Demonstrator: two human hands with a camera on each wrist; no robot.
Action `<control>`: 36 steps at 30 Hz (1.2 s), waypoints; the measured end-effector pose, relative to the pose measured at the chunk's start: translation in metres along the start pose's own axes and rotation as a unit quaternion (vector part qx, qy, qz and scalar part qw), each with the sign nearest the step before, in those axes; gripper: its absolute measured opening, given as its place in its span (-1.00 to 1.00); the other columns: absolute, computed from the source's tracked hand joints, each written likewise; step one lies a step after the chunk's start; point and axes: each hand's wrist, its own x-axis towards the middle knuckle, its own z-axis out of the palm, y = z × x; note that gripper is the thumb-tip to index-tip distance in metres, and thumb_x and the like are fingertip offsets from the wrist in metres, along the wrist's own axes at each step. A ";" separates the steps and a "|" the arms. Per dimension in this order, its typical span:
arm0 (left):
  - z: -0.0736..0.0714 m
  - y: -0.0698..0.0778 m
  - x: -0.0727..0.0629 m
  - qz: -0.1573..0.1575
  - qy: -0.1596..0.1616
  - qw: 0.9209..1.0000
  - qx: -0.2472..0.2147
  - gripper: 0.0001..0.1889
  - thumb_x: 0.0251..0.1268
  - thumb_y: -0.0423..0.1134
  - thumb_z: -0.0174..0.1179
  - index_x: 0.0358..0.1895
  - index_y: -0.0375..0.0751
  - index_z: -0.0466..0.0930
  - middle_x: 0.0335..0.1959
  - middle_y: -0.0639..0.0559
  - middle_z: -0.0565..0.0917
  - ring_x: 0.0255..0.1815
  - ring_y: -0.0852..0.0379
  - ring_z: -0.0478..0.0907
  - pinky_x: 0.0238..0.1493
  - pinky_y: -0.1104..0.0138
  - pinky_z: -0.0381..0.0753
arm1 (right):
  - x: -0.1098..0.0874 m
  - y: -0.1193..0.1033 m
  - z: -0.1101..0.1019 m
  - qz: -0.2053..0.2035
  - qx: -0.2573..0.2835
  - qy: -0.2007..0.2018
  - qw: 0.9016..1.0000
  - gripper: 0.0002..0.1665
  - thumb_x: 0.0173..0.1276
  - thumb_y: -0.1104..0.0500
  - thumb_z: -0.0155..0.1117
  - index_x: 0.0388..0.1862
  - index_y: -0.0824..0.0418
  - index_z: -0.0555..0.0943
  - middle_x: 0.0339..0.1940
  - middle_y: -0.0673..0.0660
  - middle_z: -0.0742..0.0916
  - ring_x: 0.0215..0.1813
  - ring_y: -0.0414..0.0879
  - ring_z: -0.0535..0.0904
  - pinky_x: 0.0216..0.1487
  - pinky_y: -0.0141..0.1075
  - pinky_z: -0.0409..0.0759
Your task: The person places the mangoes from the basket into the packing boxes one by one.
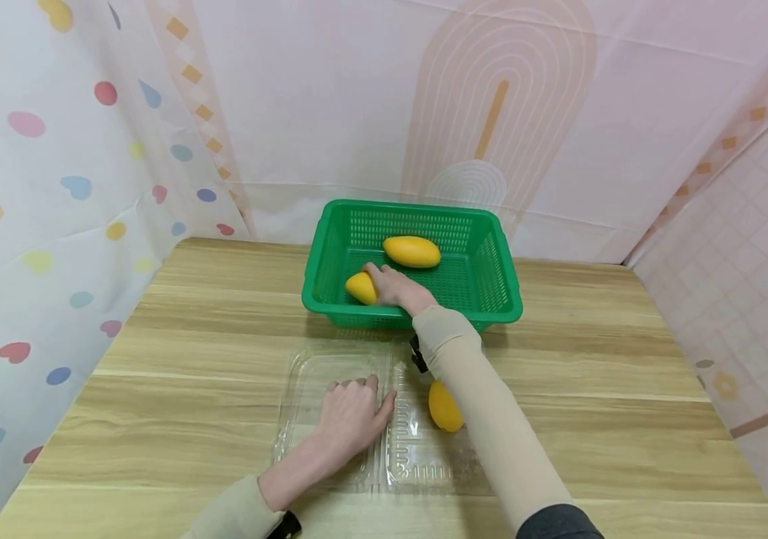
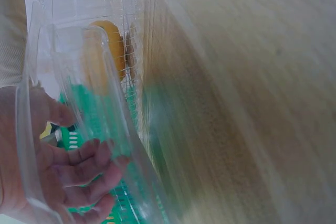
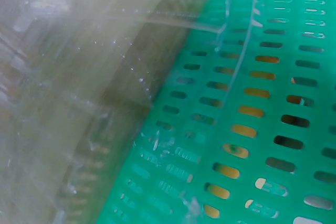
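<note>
Inside the green plastic basket (image 1: 320, 299), my right hand (image 1: 399, 287) grips a yellow mango (image 1: 360, 288) near the front wall. Another mango (image 1: 412, 252) lies behind it on the basket floor. A clear plastic clamshell box (image 1: 418, 457) lies unfolded in front of the basket, and a mango (image 1: 445, 408) sits in its right half, partly covered by my right forearm. My left hand (image 1: 352, 412) is over the left half, its fingers loosely bent and holding nothing. In the left wrist view, clear plastic stands before those fingers (image 2: 86, 174). The right wrist view shows the basket wall (image 3: 247, 93) but not the hand.
Everything stands on a wood-grain table (image 1: 209, 359). Behind the basket hangs a pale patterned curtain (image 1: 330, 97), and a dotted cloth (image 1: 81, 247) runs along the left side.
</note>
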 end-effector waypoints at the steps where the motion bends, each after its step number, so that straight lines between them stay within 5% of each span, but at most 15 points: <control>1: 0.000 0.000 0.000 0.000 0.000 1.000 0.000 -0.62 0.28 0.01 0.13 -0.49 -0.26 0.57 -0.76 0.01 0.45 -0.73 0.12 0.36 -0.57 0.30 0.40 | 0.000 0.000 0.000 -0.004 0.000 0.008 1.000 -0.17 0.29 0.09 0.30 0.44 0.03 0.11 0.33 0.22 0.41 0.25 0.07 0.44 0.24 -0.07 0.45; 18: -0.001 -0.001 0.002 -0.012 -0.015 1.000 -0.011 -0.61 0.29 0.01 0.12 -0.45 -0.29 0.59 -0.76 0.01 0.45 -0.72 0.13 0.35 -0.57 0.31 0.42 | -0.018 0.002 -0.026 -0.053 -0.014 0.094 0.994 -0.04 0.16 0.03 0.36 0.45 0.03 0.07 0.18 0.20 0.45 -0.03 0.03 0.47 0.01 -0.11 0.50; 25: 0.000 -0.001 0.002 -0.014 -0.016 1.000 -0.007 -0.61 0.29 0.02 0.11 -0.48 -0.27 0.56 -0.73 -0.02 0.49 -0.69 0.08 0.43 -0.56 0.28 0.43 | -0.039 0.004 -0.036 -0.076 -0.023 0.125 0.989 -0.04 0.15 0.05 0.37 0.46 0.03 0.08 0.24 0.22 0.44 0.04 0.07 0.46 0.02 -0.08 0.50; 36: 0.000 0.000 0.003 -0.015 -0.010 1.000 -0.004 -0.60 0.28 0.03 0.12 -0.53 -0.25 0.53 -0.76 -0.01 0.44 -0.71 0.07 0.40 -0.58 0.28 0.38 | -0.086 0.008 -0.043 -0.167 -0.073 0.199 0.963 -0.07 0.08 0.10 0.40 0.41 0.12 0.19 0.19 0.19 0.47 0.03 0.04 0.44 -0.04 -0.12 0.53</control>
